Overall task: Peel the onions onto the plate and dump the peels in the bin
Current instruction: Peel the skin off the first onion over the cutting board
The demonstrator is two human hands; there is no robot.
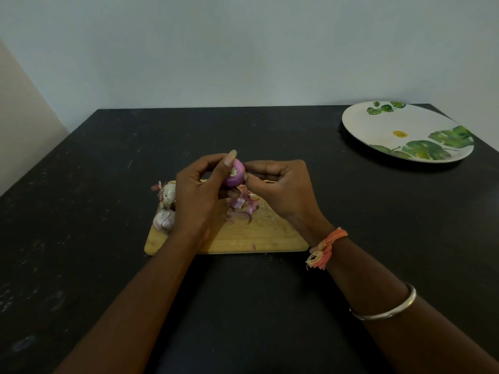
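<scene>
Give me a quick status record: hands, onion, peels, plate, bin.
left hand: grips onion above board
right hand: pinches the onion's right side
peels: loose pile on board
unpeeled onions: two, at board's left edge
plate: far right on table, no onions on it
bin: not in view

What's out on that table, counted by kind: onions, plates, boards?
Onions: 3, made up of 1 held onion and 2 unpeeled onions
Plate: 1
Board: 1
Total: 5
</scene>
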